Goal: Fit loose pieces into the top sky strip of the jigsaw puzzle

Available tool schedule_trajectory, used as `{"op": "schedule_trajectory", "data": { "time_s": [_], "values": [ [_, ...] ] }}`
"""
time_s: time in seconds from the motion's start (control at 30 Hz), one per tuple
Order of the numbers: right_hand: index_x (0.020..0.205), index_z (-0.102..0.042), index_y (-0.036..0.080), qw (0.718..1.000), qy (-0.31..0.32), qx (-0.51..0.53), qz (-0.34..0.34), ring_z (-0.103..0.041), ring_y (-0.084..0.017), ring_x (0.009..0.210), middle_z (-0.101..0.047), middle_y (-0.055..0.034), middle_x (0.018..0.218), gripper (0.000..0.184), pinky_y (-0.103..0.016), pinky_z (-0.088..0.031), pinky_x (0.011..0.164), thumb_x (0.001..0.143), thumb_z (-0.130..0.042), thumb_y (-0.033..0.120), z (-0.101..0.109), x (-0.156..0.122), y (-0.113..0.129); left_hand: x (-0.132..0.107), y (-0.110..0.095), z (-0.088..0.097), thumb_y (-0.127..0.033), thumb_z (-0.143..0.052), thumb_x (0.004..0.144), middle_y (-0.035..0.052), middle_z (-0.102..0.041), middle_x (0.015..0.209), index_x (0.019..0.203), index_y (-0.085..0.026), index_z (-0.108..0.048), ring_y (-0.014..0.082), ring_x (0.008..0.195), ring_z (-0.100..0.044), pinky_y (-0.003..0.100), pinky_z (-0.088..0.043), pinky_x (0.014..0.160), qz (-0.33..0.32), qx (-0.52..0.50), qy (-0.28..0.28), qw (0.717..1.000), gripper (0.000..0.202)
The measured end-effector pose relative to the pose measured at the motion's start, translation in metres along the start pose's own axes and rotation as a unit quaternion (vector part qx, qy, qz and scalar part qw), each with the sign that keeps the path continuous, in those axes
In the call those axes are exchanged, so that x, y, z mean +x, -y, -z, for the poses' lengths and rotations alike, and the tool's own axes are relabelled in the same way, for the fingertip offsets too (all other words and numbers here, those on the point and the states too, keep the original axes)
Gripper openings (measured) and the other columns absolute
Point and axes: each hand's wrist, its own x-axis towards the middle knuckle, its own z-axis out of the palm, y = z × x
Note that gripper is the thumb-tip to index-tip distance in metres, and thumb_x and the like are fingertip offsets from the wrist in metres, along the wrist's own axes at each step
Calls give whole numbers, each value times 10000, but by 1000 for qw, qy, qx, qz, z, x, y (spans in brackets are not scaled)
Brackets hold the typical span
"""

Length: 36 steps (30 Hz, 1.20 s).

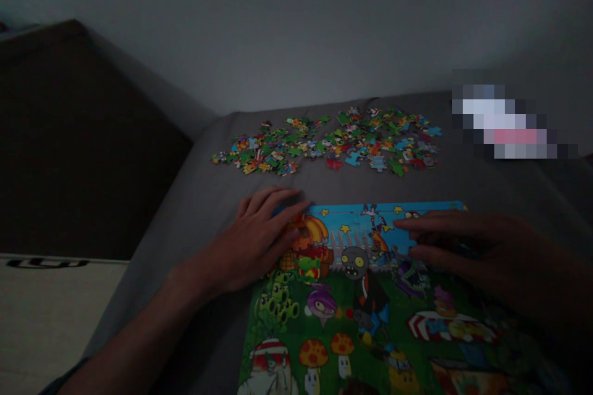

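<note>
Your left hand (264,231) lay at the eleven o'clock corner of the puzzle board (340,308), thumb and fingers apart; your right hand (467,237) reached over its one o'clock side, fingertips parted from the thumb, contact unclear. The board spread between them toward six o'clock. At twelve, loose pieces (347,134) lay on grey cloth (199,197); a dark panel (83,154) stood at ten.

plain wall (287,31) behind grey cloth (185,216); dark panel (78,148), pale floor (55,321) at left
</note>
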Motion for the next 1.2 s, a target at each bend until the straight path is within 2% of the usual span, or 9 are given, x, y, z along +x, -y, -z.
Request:
{"op": "schedule_trajectory", "data": {
  "time_s": [0.13,0.23,0.3,0.5,0.73,0.9,1.0,1.2],
  "values": [
    [1084,-817,392,1000,-4,0,8,-795,-287,822,-813,-15,1024,241,-371,-676,669,870,-708,405,0,1,-1,0,0,0,-500,-292,1076,44,-394,1619,1541,-357,-382,293,1499,-304,588,-334,1198,3,3,1,1000,495],
    [1088,-817,383,1000,-7,-1,5,-791,-285,837,-813,-19,1036,246,-370,-662,655,867,-711,405,1,2,1,0,2,1,-477,-289,1082,12,-388,1621,1547,-405,-350,283,1503,-297,582,-328,1201,1,1,-5,1000,474],
    [1097,-815,364,1000,0,8,-1,-786,-264,844,-816,-20,1028,255,-349,-648,660,867,-707,380,2,2,5,-1,5,1,-462,-308,1083,-18,-390,1618,1548,-461,-311,277,1504,-299,581,-327,1198,-2,1,-23,1000,466],
    [1141,-801,299,998,30,46,-24,-719,-153,693,-800,-3,856,283,-257,-570,621,892,-666,279,4,6,16,1,16,-5,-532,-342,1055,-52,-450,1574,1540,-565,-247,329,1448,-376,602,-382,1127,-19,0,-88,996,495],
    [1160,-784,269,1000,16,25,-2,-705,-157,730,-795,-25,910,282,-265,-548,654,908,-658,280,9,7,14,1,16,-5,-484,-375,1055,-66,-441,1580,1550,-535,-265,312,1458,-374,536,-359,1163,-19,11,-93,995,510],
    [1166,-766,236,998,-35,-41,43,-710,-189,925,-772,-56,1034,268,-313,-555,851,928,-643,258,18,10,2,2,15,-3,-506,-347,1057,-75,-456,1555,1547,-561,-234,305,1417,-414,509,-357,1142,-41,14,-125,991,506],
    [1159,-765,233,991,-32,-105,73,-678,-216,1030,-744,-77,1088,247,-361,-531,938,962,-618,254,23,14,-10,3,16,-3,-499,-332,1062,-62,-469,1541,1550,-526,-257,292,1417,-410,482,-348,1153,-47,19,-133,990,494],
    [1221,-738,189,975,-35,-179,125,-641,-235,1052,-706,-108,1112,289,-391,-525,931,1008,-545,208,36,17,-30,1,19,-6,-499,-335,1070,-59,-436,1566,1538,-481,-286,268,1452,-353,463,-300,1178,-31,42,-101,993,471]
  ]
}}
